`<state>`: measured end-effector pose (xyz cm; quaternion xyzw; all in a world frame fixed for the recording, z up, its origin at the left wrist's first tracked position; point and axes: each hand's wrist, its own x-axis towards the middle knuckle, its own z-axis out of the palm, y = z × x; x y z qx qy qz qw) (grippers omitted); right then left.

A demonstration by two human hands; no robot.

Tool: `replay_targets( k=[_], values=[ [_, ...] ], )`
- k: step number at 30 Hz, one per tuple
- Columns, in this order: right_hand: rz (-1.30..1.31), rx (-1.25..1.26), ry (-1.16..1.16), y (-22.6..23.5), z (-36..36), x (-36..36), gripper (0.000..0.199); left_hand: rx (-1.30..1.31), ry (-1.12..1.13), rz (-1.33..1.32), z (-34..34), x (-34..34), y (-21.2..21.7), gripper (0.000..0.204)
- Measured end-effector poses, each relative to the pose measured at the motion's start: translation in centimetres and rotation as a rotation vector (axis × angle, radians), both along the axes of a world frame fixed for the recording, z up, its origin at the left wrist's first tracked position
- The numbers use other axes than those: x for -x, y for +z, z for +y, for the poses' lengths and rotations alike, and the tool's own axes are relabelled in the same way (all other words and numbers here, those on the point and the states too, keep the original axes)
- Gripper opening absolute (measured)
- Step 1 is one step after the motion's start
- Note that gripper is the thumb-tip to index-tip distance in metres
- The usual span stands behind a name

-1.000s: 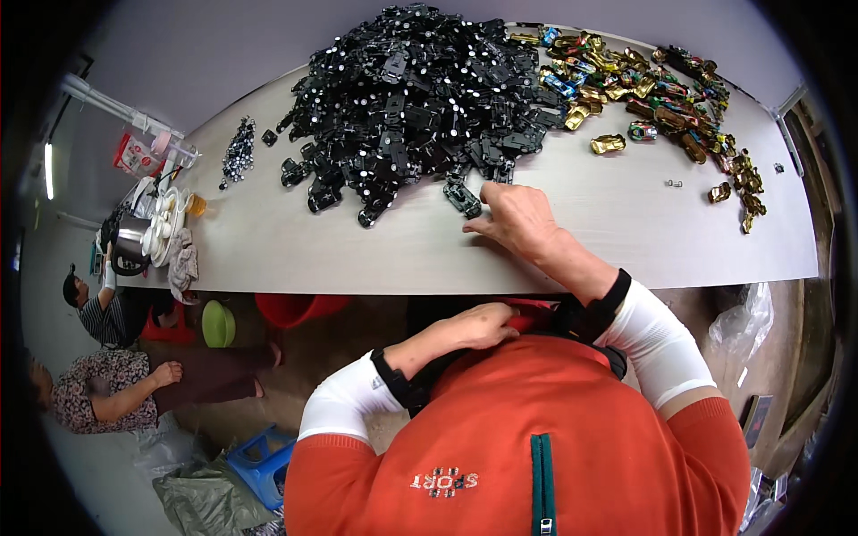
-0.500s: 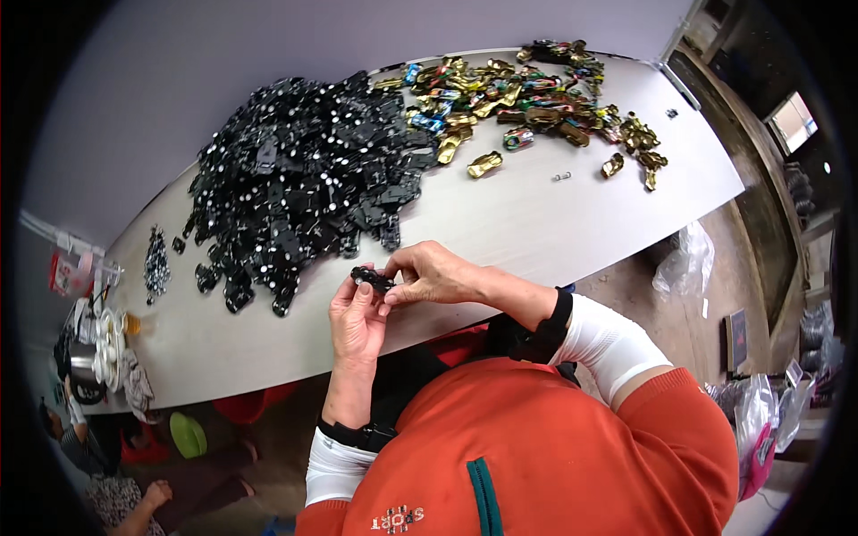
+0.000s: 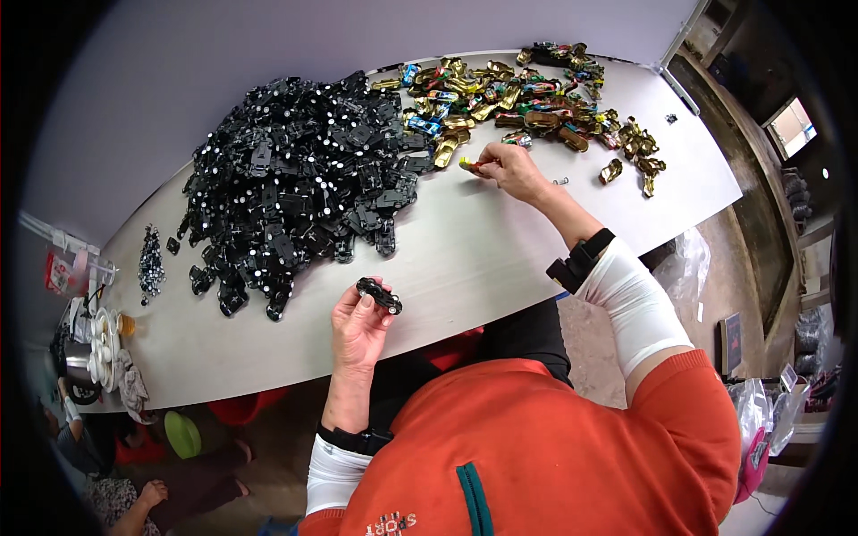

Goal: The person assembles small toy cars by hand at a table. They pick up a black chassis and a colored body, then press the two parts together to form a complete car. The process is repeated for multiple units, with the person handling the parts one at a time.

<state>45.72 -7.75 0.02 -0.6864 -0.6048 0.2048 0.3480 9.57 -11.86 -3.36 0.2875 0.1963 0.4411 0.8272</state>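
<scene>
- Black and glossy, a toy car base (image 3: 380, 295) was held up just below the centre of the frame, over the near part of the bench (image 3: 483, 250).
- The left hand (image 3: 357, 335) had it: the grip was closed around the base, thumb across the near side, a pale wheel showing at the base's right end.
- In the upper middle of the frame, the right hand (image 3: 514, 170) had its grip pinched nearly together on a small red-and-yellow piece (image 3: 470, 166), partly hidden by the fingers; its exact shape could not be told.
- A large heap of black car bases (image 3: 295, 179), dotted with white, filled the upper left of the bench.
- Touching its right side, a heap of gold and coloured car shells (image 3: 541, 118) spread toward the upper right of the frame.
- A small clear piece (image 3: 561, 181) lay just right of the right hand.
- At the left of the frame, well apart from both hands, there was a narrow pile of small silvery bits (image 3: 152, 265).
- A green basin (image 3: 182, 435) and another person's hand (image 3: 154, 493) were visible at lower left, and a clear plastic bag (image 3: 686, 281) at right, beyond the bench's edge.
</scene>
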Motion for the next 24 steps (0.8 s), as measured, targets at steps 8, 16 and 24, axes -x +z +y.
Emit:
replay_targets(
  k=[8,16,24],
  values=[
    [0.182,0.273,0.124,0.7,-0.8,2.1,0.015,-0.009,-0.001,-0.024,-0.1,-0.2,0.2,0.026],
    [-0.084,0.08,0.043,0.8,-0.9,2.4,0.014,-0.022,0.004,-0.081,-0.3,0.3,0.0,0.029],
    [-0.725,-0.033,0.655,4.3,-1.7,3.3,0.039,-0.023,-0.025,-0.041,-0.2,0.5,-0.3,0.034]
  ],
)
